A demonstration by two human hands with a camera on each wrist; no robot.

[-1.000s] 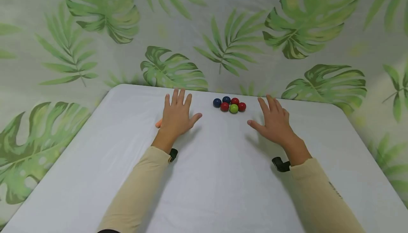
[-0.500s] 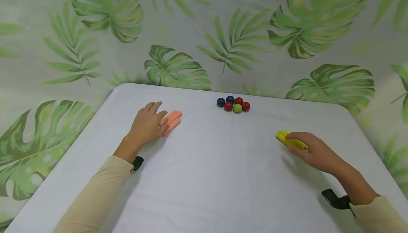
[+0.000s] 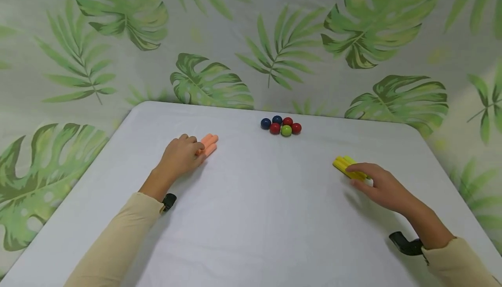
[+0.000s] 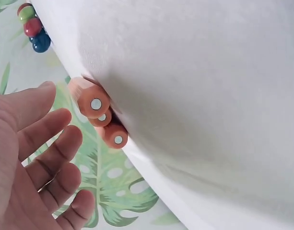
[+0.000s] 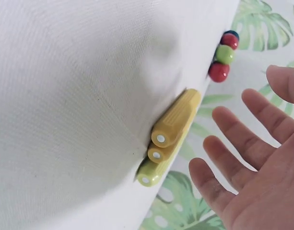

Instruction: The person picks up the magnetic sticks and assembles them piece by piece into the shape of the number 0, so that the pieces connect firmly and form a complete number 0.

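Note:
My left hand (image 3: 178, 156) hovers with loosely bent fingers beside a small group of orange ribbed sticks (image 3: 210, 144), partly covering them in the head view. In the left wrist view, three orange sticks (image 4: 96, 103) show pale round discs in their ends, and a gap separates them from my fingertips (image 4: 60, 117). On the other side, my right hand (image 3: 382, 186) is over the near end of a bundle of yellow sticks (image 3: 342, 164). Seen from the right wrist, two yellow sticks (image 5: 160, 138) lie against a yellow-green stick (image 5: 146, 179), apart from my spread fingers (image 5: 202, 175).
Near the back edge of the white table (image 3: 255, 217) lies a cluster of glossy balls: two blue balls (image 3: 266, 124), several red balls (image 3: 275, 128) and a green ball (image 3: 286, 130). A leaf-print cloth (image 3: 274, 56) hangs behind the table.
Both hands have drawn back and apart from beside the balls. The orange and yellow sticks, largely hidden beneath them before, now show. Over the last half second both hands have barely moved.

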